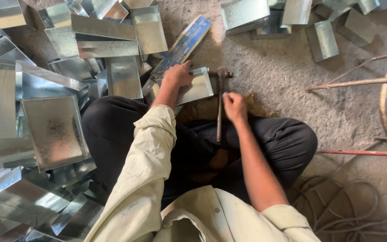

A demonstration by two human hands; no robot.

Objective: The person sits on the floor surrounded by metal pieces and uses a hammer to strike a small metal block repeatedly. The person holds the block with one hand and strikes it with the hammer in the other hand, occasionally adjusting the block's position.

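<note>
Shallow galvanised sheet-metal tray (195, 87) pinned flat by left hand (178, 75); dark long-handled hammer (220, 105) clenched in right hand (234, 106). Tray judged light, stiff, sharp-edged; best held by flat base.

From my feed I see a rough grey concrete floor (283, 58), gritty and stained. Heaps of folded galvanised sheet-metal pieces (54, 130) fill the left of the frame and run along the top edge, glinting under flat daylight. Rusty metal rods (359, 83) cross the right side, and tangled grey cable (350, 206) coils at lower right.
</note>
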